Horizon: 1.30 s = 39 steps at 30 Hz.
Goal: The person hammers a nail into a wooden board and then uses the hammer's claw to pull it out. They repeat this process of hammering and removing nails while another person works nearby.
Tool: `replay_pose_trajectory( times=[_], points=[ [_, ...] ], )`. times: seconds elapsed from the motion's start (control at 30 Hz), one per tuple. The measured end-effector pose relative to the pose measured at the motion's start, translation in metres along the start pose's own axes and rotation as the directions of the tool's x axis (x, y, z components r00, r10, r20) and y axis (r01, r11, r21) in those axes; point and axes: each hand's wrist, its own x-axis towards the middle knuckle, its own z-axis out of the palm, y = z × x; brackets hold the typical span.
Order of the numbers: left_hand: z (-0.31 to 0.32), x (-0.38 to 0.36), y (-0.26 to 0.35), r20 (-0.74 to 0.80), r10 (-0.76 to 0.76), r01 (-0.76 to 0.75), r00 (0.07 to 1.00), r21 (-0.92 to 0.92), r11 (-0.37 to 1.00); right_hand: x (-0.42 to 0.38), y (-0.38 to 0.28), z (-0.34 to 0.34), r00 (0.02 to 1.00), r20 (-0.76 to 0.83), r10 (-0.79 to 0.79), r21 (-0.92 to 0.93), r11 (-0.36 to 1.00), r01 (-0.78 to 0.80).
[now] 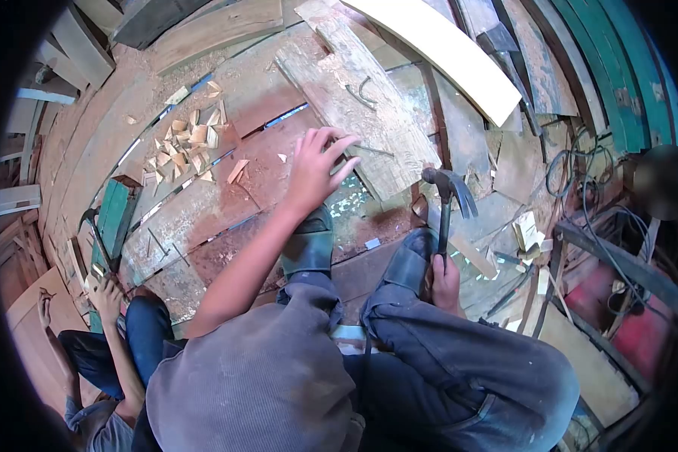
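Observation:
My left hand point(318, 169) reaches over the edge of a rough wooden plank point(388, 124), its fingers curved and spread apart. A thin metal rod, like a large nail point(374, 151), lies on the plank close by the fingertips. Further up the plank are bent metal pieces point(361, 94). Down by my right shoe, my right hand point(445, 282) is wrapped round the handle of a claw hammer point(444, 218). The hammer stands upright, its head just past the plank's near end and the claw pointing right.
Wood offcuts point(184, 147) are heaped on the board floor at the left. A co-worker's hand point(107, 295) is beside a green beam point(117, 215) and another hammer point(98, 237). A curved pale board point(444, 53) lies at the top right, and tangled cables point(580, 169) at the right.

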Motion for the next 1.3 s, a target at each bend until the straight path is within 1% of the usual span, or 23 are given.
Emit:
replay_pose_trajectory(
  times=[0.1, 0.2, 0.23, 0.3, 0.33, 0.4, 0.5, 0.6, 0.63, 0.73, 0.8, 0.9, 1.0, 1.03, 1.1, 1.2, 1.3],
  points=[
    [0.004, 0.005, 0.0, 0.032, 0.008, -0.01, 0.999, 0.057, 0.998, 0.001, 0.005, -0.003, 1.0, 0.002, -0.016, -0.058, 0.998, 0.016],
    [0.006, 0.009, 0.0, 0.046, 0.068, -0.07, 0.997, 0.063, 0.996, 0.001, 0.006, -0.002, 0.999, 0.006, -0.045, -0.057, 0.997, 0.046],
    [0.006, 0.006, 0.002, 0.043, 0.042, -0.043, 0.998, 0.039, 0.998, 0.001, 0.006, -0.003, 0.999, 0.004, -0.045, -0.05, 0.998, 0.045],
    [0.004, -0.007, 0.009, 0.043, -0.013, 0.013, 0.999, -0.01, 1.0, 0.001, 0.007, -0.003, 0.999, 0.001, -0.042, -0.034, 0.999, 0.042],
    [0.005, -0.014, 0.012, 0.061, -0.085, 0.09, 0.995, -0.101, 0.991, 0.002, 0.007, -0.003, 0.999, -0.004, -0.046, -0.039, 0.998, 0.046],
    [0.006, -0.032, 0.017, 0.124, -0.233, 0.258, 0.965, -0.268, 0.928, 0.002, 0.009, -0.003, 0.999, -0.006, -0.04, -0.046, 0.998, 0.04],
    [0.005, -0.041, 0.024, 0.251, -0.378, 0.447, 0.891, -0.343, 0.826, 0.002, 0.008, -0.005, 1.0, -0.008, -0.003, -0.041, 0.999, 0.003],
    [0.012, -0.045, 0.02, 0.289, -0.408, 0.497, 0.866, -0.42, 0.759, 0.002, 0.01, -0.006, 1.0, 0.001, -0.014, -0.077, 0.997, 0.014],
    [0.013, -0.044, 0.019, 0.324, -0.426, 0.532, 0.845, -0.424, 0.732, 0.002, 0.007, -0.005, 1.0, 0.001, -0.022, -0.091, 0.996, 0.022],
    [0.014, -0.041, 0.015, 0.42, -0.466, 0.623, 0.779, -0.434, 0.651, 0.001, 0.009, -0.006, 1.0, 0.002, 0.004, -0.013, 1.0, -0.004],
    [0.015, -0.038, 0.013, 0.472, -0.484, 0.672, 0.737, -0.439, 0.597, 0.001, 0.008, -0.006, 1.0, -0.016, -0.002, -0.035, 0.999, 0.001],
    [0.015, -0.033, 0.013, 0.442, -0.485, 0.656, 0.754, -0.478, 0.584, 0.003, 0.01, -0.008, 1.0, -0.013, -0.004, -0.041, 0.999, 0.003],
    [0.023, -0.035, 0.005, 0.361, -0.428, 0.559, 0.829, -0.49, 0.669, 0.002, 0.01, -0.01, 1.0, -0.013, -0.025, -0.057, 0.998, 0.024],
    [0.023, -0.035, 0.004, 0.37, -0.424, 0.562, 0.827, -0.494, 0.664, 0.002, 0.009, -0.009, 0.999, -0.012, -0.034, -0.066, 0.997, 0.033],
    [0.021, -0.036, 0.005, 0.388, -0.418, 0.569, 0.821, -0.503, 0.65, 0.002, 0.007, -0.008, 1.0, -0.008, -0.026, -0.059, 0.998, 0.025],
    [0.018, -0.034, 0.007, 0.443, -0.377, 0.57, 0.813, -0.475, 0.671, 0.0, 0.008, -0.007, 0.999, -0.01, -0.032, -0.069, 0.997, 0.031],
    [0.009, -0.028, 0.016, 0.593, -0.4, 0.653, 0.699, -0.3, 0.696, 0.002, 0.013, -0.011, 0.999, -0.01, -0.031, -0.063, 0.998, 0.03]
  ],
)
